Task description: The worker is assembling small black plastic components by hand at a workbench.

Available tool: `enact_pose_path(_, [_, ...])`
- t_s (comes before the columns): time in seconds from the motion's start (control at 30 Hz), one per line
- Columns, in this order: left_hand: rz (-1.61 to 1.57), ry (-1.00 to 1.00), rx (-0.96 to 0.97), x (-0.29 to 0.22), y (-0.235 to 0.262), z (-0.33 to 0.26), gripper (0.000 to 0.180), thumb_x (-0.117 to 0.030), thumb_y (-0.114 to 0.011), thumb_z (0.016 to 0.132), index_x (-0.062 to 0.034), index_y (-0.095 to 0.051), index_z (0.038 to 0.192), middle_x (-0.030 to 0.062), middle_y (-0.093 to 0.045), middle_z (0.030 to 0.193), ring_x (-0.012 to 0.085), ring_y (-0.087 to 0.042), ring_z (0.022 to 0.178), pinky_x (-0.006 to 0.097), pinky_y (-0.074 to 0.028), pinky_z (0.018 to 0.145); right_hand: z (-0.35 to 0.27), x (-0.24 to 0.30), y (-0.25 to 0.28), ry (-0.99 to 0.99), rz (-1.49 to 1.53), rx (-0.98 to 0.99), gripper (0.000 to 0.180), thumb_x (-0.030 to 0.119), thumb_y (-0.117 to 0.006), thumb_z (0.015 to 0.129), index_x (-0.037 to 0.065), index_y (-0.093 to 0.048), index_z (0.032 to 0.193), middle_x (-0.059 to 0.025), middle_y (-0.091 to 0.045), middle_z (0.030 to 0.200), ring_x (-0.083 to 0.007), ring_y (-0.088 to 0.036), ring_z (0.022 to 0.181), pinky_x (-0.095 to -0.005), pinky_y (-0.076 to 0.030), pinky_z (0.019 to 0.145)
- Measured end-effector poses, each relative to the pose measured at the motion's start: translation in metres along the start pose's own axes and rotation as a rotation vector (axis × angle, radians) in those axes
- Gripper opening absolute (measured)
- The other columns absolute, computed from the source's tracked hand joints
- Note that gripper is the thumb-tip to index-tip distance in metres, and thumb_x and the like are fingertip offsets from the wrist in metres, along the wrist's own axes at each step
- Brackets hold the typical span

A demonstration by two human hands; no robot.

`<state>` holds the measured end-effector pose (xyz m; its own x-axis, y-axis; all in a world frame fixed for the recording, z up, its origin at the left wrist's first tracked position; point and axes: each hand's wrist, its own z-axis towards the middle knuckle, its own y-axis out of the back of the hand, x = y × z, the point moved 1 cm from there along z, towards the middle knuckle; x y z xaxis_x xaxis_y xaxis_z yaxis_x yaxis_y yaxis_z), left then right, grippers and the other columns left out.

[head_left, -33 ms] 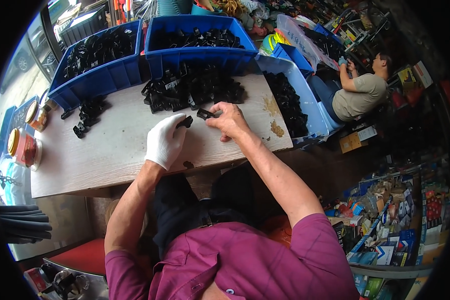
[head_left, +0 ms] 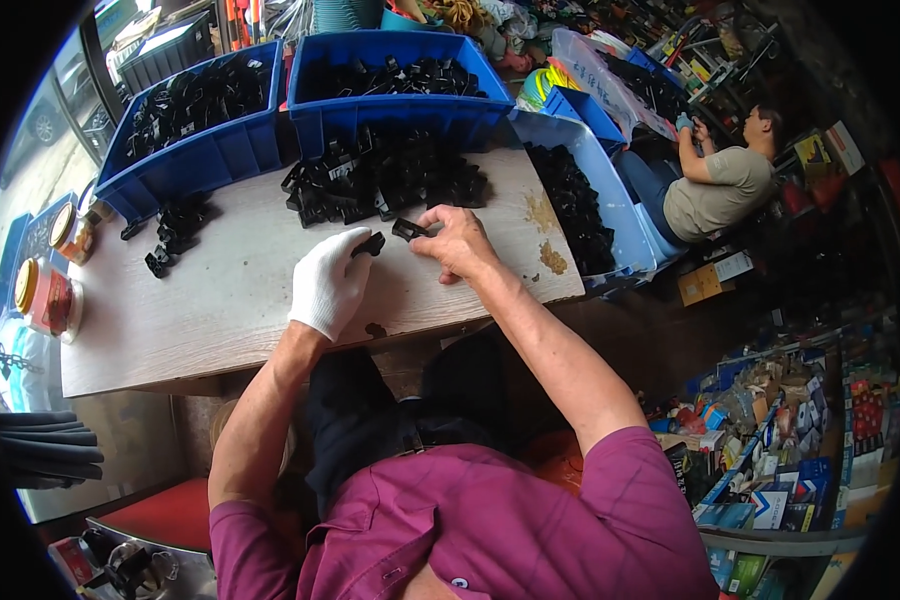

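My left hand (head_left: 328, 285), in a white knit glove, is closed on a small black plastic part (head_left: 372, 244) that sticks out past its fingertips. Bare and a little to the right, my right hand (head_left: 460, 243) pinches another black plastic part (head_left: 408, 230) between thumb and fingers. The two parts are held close together, apart from each other, above the pale wooden table (head_left: 240, 310). Just beyond them lies a heap of similar black parts (head_left: 385, 180). A smaller cluster of black parts (head_left: 178, 230) rests on the table's left side.
Two blue bins (head_left: 395, 118) (head_left: 195, 155) of black parts stand along the far edge. At the right, a light-blue tub (head_left: 625, 215) holds more. Two jars (head_left: 48, 295) (head_left: 72, 232) are at the left edge. A seated person (head_left: 720, 185) works at the far right.
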<state>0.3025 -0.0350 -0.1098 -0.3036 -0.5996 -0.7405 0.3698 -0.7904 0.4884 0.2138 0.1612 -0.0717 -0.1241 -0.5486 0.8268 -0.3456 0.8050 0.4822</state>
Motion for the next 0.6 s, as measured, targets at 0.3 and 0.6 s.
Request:
enact_pose_path(0.3, [0.258, -0.334, 0.107, -0.001, -0.012, 0.023, 0.028, -0.009, -0.066, 0.085, -0.0096, -0.072, 0.113, 0.0112, -0.073, 0.107, 0.0335, -0.068, 0.099, 0.042, -0.057, 0.085, -0.013, 0.000, -0.005, 0.070, 0.003, 0.132, 0.032, 0.012, -0.077, 0.082, 0.004, -0.069, 0.112, 0.0030, -0.052, 0.060, -0.0079, -0.048, 0.045, -0.0258, -0.045, 0.041])
enact_pose_path(0.6, [0.322, -0.457, 0.294, -0.002, -0.022, 0.038, 0.022, -0.017, -0.071, 0.082, -0.0128, -0.074, 0.104, 0.0063, -0.073, 0.101, 0.0301, -0.069, 0.092, 0.041, -0.058, 0.079, -0.007, -0.011, -0.010, 0.091, 0.052, 0.108, 0.027, 0.010, -0.073, 0.083, 0.007, -0.072, 0.110, 0.0042, -0.052, 0.059, -0.0076, -0.046, 0.047, -0.0285, -0.049, 0.041])
